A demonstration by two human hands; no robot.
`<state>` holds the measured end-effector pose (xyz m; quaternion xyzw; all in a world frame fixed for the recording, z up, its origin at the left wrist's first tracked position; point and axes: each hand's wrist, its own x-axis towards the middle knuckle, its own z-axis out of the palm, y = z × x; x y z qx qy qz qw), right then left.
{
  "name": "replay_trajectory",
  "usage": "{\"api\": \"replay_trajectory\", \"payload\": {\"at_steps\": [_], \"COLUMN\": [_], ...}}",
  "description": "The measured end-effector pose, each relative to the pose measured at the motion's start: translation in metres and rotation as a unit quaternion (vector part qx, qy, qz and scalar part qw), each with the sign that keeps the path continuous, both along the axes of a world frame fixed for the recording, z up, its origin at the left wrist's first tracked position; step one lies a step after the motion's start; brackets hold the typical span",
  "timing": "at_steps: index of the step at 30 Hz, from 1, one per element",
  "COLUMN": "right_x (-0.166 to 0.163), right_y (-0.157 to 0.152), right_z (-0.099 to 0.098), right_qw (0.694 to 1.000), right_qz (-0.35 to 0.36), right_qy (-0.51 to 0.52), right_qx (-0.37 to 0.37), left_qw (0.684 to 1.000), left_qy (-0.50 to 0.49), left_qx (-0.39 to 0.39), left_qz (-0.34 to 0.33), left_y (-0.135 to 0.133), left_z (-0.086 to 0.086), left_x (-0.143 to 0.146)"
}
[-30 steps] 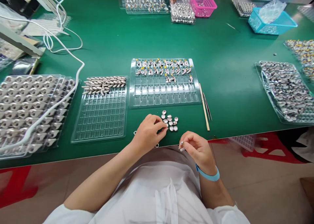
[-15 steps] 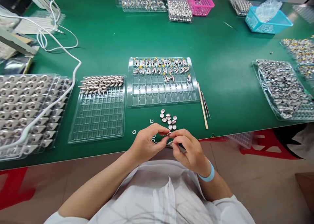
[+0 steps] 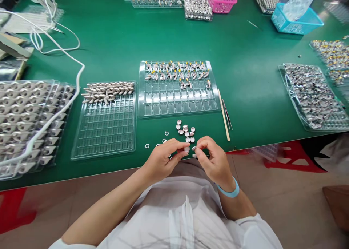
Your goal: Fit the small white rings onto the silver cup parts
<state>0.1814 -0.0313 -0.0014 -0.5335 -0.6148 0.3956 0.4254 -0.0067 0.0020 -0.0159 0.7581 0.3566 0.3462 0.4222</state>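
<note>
My left hand (image 3: 165, 156) pinches a small round whitish disc (image 3: 187, 149) between thumb and forefinger at the table's front edge. Facing it, my right hand (image 3: 213, 161) has thumb and fingers closed on a small round metal cap (image 3: 193, 148), with a gap between the two pieces. A second pale bit shows just below the right fingertips, too small to name. Just beyond my hands lies a loose cluster of round metal caps (image 3: 187, 133). Several thin white rings (image 3: 147, 146) lie left of them, some partly covered by my left hand.
Ahead is a clear tray (image 3: 177, 110) partly filled with small yellow-tipped metal parts; another tray (image 3: 106, 132) holds slanted metal pieces. A wooden stick (image 3: 224, 114) and tweezers (image 3: 227, 114) lie right. Full trays flank both sides. A white cable (image 3: 58, 114) crosses the left. Baskets stand behind.
My hands were close together with fingertips nearly touching; now they have drawn apart, the right one shifting right with the cap. The view has moved slightly, and the person's hand at the back has left the view.
</note>
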Motion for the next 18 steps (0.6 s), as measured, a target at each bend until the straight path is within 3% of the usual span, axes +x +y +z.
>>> {"api": "replay_trajectory", "payload": {"at_steps": [4, 18], "right_x": [-0.0017, -0.0020], "right_y": [0.0047, 0.0056], "right_z": [0.0005, -0.0002], "right_qw": [0.999, 0.997], "right_qz": [0.037, 0.066], "right_qy": [-0.020, -0.036], "right_qx": [-0.013, -0.024], "left_qw": [1.000, 1.000], "left_qy": [-0.010, 0.005], "left_qx": [0.018, 0.027], "left_qz": [-0.008, 0.013], "left_y": [-0.0011, -0.0030], "left_z": [-0.0029, -0.0037], "left_x": [0.0020, 0.0039]}}
